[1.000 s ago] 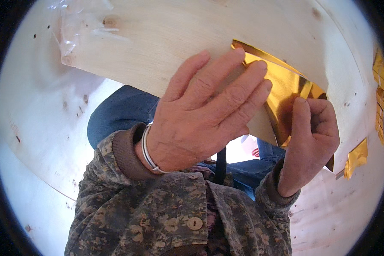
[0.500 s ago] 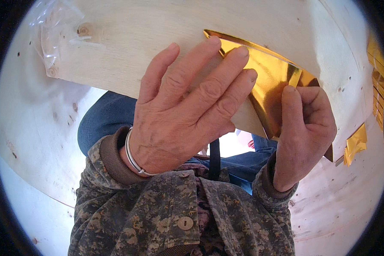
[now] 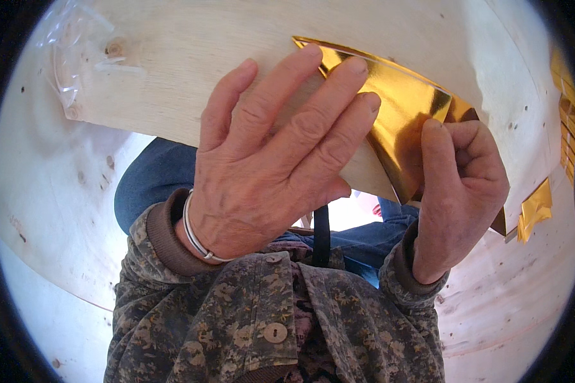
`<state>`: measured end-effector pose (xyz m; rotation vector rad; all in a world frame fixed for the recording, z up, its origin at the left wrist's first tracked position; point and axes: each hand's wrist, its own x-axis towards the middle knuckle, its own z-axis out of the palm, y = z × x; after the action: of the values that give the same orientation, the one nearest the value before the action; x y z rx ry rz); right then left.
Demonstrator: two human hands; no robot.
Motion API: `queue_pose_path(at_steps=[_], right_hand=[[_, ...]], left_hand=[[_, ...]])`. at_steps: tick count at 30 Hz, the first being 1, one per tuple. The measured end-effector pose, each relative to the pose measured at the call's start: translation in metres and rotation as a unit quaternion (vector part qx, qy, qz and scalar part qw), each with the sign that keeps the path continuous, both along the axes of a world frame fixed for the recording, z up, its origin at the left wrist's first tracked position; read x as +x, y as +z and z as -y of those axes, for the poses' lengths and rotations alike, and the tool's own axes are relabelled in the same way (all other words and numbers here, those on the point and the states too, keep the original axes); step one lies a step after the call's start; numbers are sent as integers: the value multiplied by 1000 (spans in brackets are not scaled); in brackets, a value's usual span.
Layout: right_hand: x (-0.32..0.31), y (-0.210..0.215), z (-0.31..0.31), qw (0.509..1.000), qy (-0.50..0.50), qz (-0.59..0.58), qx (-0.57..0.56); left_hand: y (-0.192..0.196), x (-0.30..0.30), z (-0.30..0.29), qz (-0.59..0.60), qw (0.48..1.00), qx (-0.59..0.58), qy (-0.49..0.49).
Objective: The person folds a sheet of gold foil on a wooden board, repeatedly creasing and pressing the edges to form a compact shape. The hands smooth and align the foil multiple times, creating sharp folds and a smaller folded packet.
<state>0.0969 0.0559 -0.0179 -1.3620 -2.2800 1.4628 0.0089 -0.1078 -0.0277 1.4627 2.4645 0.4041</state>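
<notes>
A shiny gold foil sheet [image 3: 393, 89], with folds along its edges, lies on a pale wooden board. My left hand [image 3: 275, 140] is stretched out with its fingers apart, back of the hand up. Its fingertips rest on the left part of the foil sheet. At the sheet's right side my right hand [image 3: 463, 179] is closed, thumb against curled fingers, pinching the foil near a folded edge. That hand hides part of the sheet's lower right corner, and what lies under my left palm is out of sight.
The wooden board [image 3: 191, 70] spans the upper part of the view. Clear crinkled plastic [image 3: 64, 57] lies at the upper left. Small folded gold foil pieces [image 3: 535, 207] lie to the right, and a larger gold foil stack [image 3: 568, 118] stands at the right rim.
Both hands and the sheet appear slightly higher in view, my left hand a little further left. The narrow foil strip above my right thumb now lies flatter against the sheet.
</notes>
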Motion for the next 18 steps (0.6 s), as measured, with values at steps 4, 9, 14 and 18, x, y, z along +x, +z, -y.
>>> queue_pose_path(at_steps=[4, 9, 14, 18], right_hand=[[0, 2, 0, 1000, -17, -5, -24], [2, 2, -2, 999, -29, -9, -43], [2, 3, -2, 1000, -5, 26, 4], [-2, 6, -1, 998, -44, 16, -51]], left_hand=[[-1, 1, -1, -7, 1000, 4, 4], [0, 2, -2, -4, 1000, 2, 6], [-1, 2, -1, -14, 1000, -4, -3], [-3, 3, -2, -1, 1000, 19, 13]])
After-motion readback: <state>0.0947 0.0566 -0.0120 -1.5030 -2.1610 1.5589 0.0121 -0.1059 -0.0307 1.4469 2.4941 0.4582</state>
